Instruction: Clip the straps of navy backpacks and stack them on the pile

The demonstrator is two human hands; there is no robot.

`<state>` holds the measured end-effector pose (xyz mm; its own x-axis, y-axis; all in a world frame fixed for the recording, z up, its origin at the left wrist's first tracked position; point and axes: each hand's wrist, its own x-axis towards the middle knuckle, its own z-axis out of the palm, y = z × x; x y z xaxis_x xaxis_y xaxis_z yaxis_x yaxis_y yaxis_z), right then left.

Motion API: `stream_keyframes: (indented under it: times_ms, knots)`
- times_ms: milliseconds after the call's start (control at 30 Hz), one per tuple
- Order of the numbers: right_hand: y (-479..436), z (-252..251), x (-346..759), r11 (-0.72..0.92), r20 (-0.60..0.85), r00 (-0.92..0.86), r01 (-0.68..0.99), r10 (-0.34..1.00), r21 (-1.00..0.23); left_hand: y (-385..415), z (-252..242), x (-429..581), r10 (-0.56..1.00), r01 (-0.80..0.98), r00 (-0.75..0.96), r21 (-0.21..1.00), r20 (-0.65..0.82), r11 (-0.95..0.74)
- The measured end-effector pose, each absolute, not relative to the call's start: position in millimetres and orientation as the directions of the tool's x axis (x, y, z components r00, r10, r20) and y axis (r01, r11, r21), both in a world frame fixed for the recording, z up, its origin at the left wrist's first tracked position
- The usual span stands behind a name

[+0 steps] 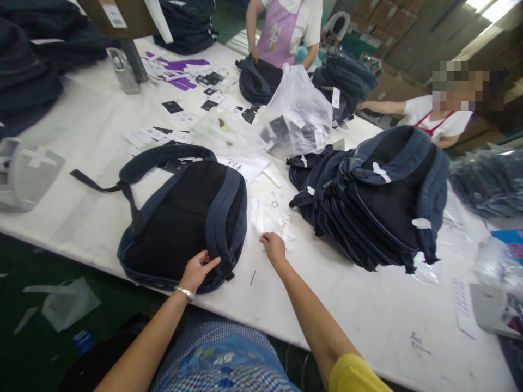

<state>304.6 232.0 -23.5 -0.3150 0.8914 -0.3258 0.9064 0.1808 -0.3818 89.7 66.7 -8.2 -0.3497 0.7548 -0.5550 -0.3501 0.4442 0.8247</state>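
Observation:
A dark navy backpack point(171, 228) lies on the table with its black back panel and padded straps facing up. My left hand point(199, 270), wearing a silver bracelet, grips the lower end of its right shoulder strap point(218, 218). The other strap point(163, 160) arches up at the far side, its webbing trailing left. Beside the backpack, my right hand point(273, 247) pinches the near edge of a loose pile of white strips point(272, 215). To the right rises a stack of similar backpacks point(379, 190), with small white pieces wrapped on some straps.
A clear plastic bag of tags point(300, 117) stands behind the strips. Black and white tags point(174, 107) and purple strips point(183, 65) are scattered farther back. Two co-workers stand across the table point(359, 321), one in a purple apron point(280, 32). A grey plastic holder point(28, 174) is at the left.

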Motion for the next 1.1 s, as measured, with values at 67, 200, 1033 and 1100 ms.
stream_keyframes:
  times_ms: [67,200,1033,1100]
  knots:
    - [233,-23,305,0.157,-0.332,-0.292,0.912,0.897,-0.378,66,-9,89,0.753,-0.356,-0.356,0.825,-0.553,0.438]
    - [232,-24,304,0.092,-0.322,-0.214,0.93,0.922,-0.355,65,-10,89,0.76,-0.34,-0.362,0.836,-0.539,0.431]
    - [179,12,231,-0.185,-0.36,-0.388,0.42,0.848,-0.888,57,0,106,0.765,-0.444,-0.462,0.864,-0.449,0.238]
    - [177,9,220,-0.027,-0.274,-0.433,0.495,0.859,-0.868,55,3,106,0.769,-0.449,-0.467,0.866,-0.436,0.219]
